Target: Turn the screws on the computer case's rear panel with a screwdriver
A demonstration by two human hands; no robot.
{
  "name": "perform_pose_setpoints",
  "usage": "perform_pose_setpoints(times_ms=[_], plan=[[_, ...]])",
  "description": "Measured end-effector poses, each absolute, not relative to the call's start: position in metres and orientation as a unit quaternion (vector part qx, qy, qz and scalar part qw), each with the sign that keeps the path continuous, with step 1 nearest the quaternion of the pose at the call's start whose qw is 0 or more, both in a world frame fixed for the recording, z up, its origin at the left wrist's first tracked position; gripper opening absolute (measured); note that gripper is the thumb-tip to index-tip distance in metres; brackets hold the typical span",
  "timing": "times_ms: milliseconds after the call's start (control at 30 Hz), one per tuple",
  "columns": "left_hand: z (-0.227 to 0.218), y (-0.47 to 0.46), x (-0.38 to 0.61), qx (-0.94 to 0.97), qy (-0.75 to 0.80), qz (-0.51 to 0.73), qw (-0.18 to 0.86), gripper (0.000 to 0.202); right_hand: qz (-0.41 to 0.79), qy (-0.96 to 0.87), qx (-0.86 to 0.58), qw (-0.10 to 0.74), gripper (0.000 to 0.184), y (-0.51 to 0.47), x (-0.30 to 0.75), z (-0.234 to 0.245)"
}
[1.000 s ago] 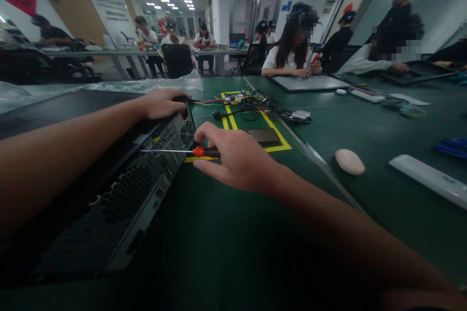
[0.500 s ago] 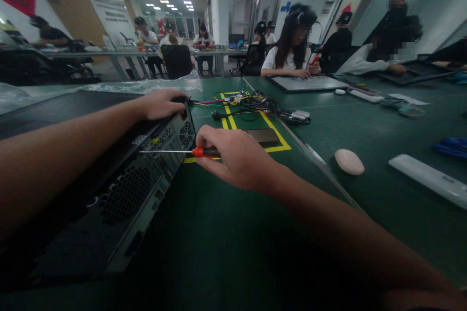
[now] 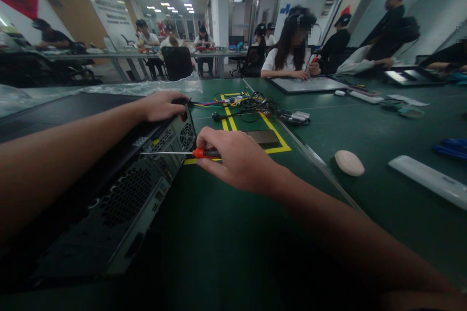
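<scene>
A black desktop computer case (image 3: 120,199) lies on its side at the left of the green mat, its rear panel with fan grille facing right. My left hand (image 3: 160,105) rests closed over the case's far top corner. My right hand (image 3: 237,158) is wrapped round the orange-and-black handle of a screwdriver (image 3: 171,153), whose thin shaft runs horizontally left with its tip against the rear panel.
Beyond the case lie a tangle of coloured cables (image 3: 248,102) and a dark flat block (image 3: 266,137) inside a yellow-taped square. A white mouse (image 3: 349,162) and white keyboard (image 3: 426,181) lie right. Clear plastic sheeting (image 3: 138,86) lies behind. Several people work at tables beyond.
Hardly anything has moved: my right hand has shifted its fingers slightly on the screwdriver handle, the tip staying on the rear panel. My left hand stays on the case corner.
</scene>
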State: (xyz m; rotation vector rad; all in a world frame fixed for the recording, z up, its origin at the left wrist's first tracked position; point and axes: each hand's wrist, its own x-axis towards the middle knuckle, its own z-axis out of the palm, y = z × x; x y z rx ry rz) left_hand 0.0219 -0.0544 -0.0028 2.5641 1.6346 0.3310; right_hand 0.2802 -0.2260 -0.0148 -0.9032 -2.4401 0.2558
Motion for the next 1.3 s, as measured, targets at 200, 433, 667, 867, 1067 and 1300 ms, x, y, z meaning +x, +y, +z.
perform_pose_setpoints(times_ms=[200,433,667,867,1067,1300], plan=[[-0.0059,-0.0506,0.0195,0.839,0.527,0.125,0.047,0.072,0.093,-0.901,-0.331,0.264,0.013,-0.2260,0.2802,-0.0157],[-0.0060,-0.0515,0.0210,0.835,0.537,0.116,0.034,0.071,0.098,-0.902,-0.331,0.259,0.014,-0.2251,0.2802,-0.0158],[-0.0069,-0.0495,0.0196,0.839,0.531,0.118,0.029,0.071,0.094,-0.902,-0.329,0.262,0.014,-0.2252,0.2802,-0.0160],[-0.0081,-0.0476,0.0177,0.839,0.528,0.122,0.033,0.074,0.088,-0.902,-0.336,0.257,0.015,-0.2256,0.2801,-0.0154],[-0.0071,-0.0493,0.0189,0.836,0.534,0.122,0.037,0.076,0.085,-0.902,-0.337,0.256,0.017,-0.2258,0.2810,-0.0145],[-0.0052,-0.0519,0.0206,0.836,0.537,0.112,0.031,0.076,0.087,-0.903,-0.334,0.257,0.026,-0.2263,0.2790,-0.0135]])
